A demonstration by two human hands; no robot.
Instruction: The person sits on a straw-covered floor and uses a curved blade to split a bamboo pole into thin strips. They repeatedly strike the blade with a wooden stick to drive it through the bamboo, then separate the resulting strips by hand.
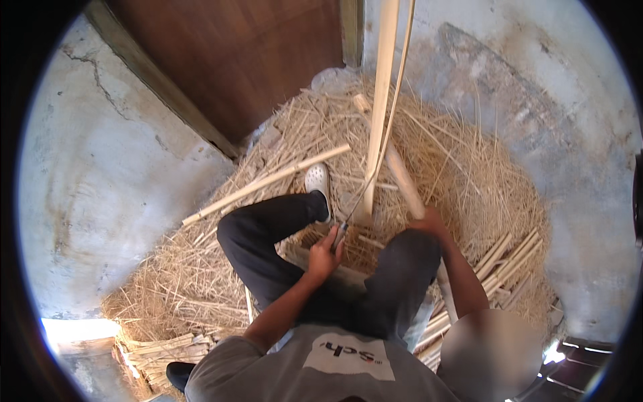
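Note:
My left hand (324,258) is closed round the dark handle of a knife (342,231) between my knees. Its narrow blade points up and away, meeting the lower part of a tall pale bamboo strip (380,94). A thinner sliver (400,74) splits off along the strip's right side, joined to it low down near the blade. My right hand (433,224), beside my right knee, is wrapped round a thick round wooden pole (400,173). This pole slants from the far straw back beneath my right forearm. The right fingertips are partly hidden.
Straw-like shavings (469,161) cover the floor. A bamboo stick (268,184) lies at left, near my white shoe (317,182). Split sticks (509,264) are piled at right, and another bundle (161,352) lies lower left. A brown door (234,60) and plaster walls (87,167) surround the heap.

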